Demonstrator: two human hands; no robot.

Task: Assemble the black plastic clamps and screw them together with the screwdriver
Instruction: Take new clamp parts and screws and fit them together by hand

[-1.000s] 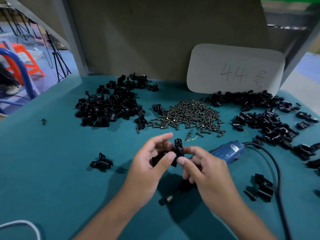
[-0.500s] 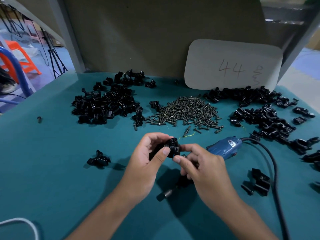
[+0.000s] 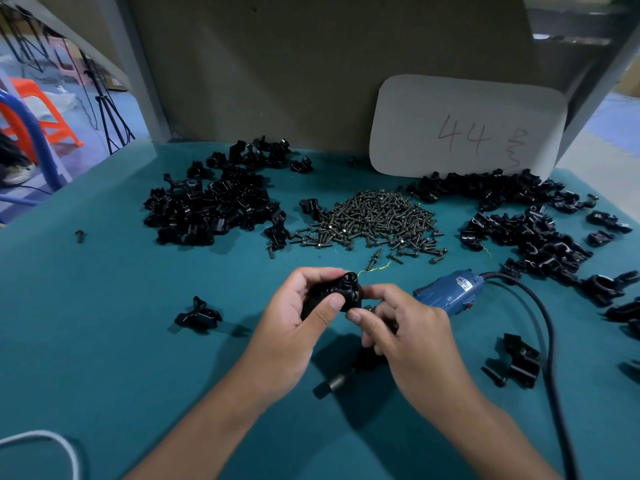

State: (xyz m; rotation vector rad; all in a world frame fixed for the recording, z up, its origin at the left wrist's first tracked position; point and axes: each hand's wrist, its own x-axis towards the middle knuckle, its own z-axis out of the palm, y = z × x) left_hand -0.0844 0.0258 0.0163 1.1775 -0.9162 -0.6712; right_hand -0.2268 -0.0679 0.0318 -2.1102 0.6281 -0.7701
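Teal surface (image 3: 104, 306). Clamp piles (image 3: 211, 206) far left and right, screws (image 3: 374, 216) between. Blue screwdriver (image 3: 446, 292) lying under right hand (image 3: 405, 334). Left hand (image 3: 298, 327) gripping clamp (image 3: 343, 292) above surface; right fingertips pinching its right side.

Both forearms come in from the near edge of the table and meet around the middle. Left hand (image 3: 298, 317) has its fingers curled over the top of a black clamp piece (image 3: 341, 292), thumb pressed flat across the front. Right hand (image 3: 401, 327) pinches the same piece from the right side, remaining fingers curled under.
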